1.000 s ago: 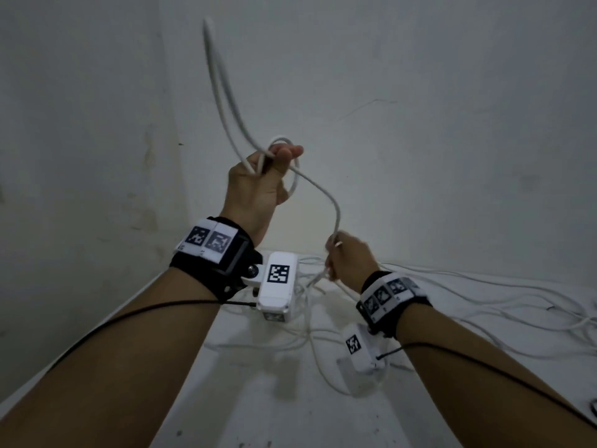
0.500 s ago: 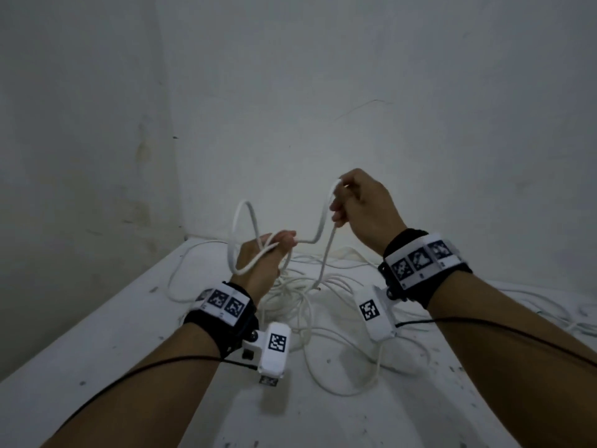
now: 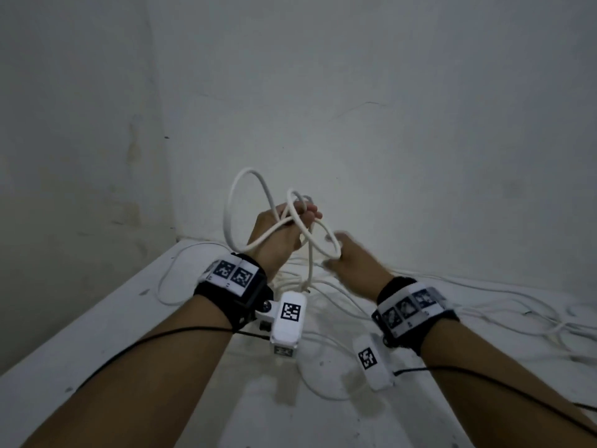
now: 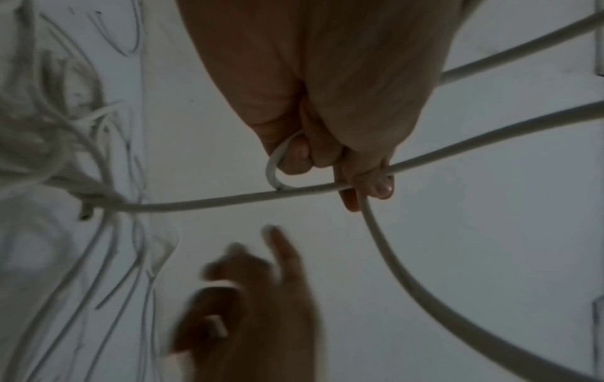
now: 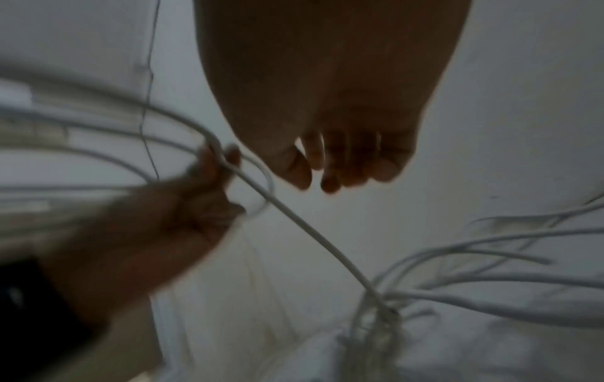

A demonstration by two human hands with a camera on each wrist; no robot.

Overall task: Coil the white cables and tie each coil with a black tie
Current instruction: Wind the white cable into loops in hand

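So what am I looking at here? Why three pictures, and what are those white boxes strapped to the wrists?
No machine here: a person works with bare hands, wearing three cameras. The wide picture comes from a camera on the head, looking down at both arms. The white boxes are wrist cameras; each gives one close-up along its hand. The black-and-white squares are printed marker patterns on the wristbands. The left hand grips loops of a white cable, the start of a coil. The right hand is blurred and holds nothing; its fingers hang loosely beside the loops. More loose cables lie tangled on the white table. I cannot make out a black tie in these pictures.
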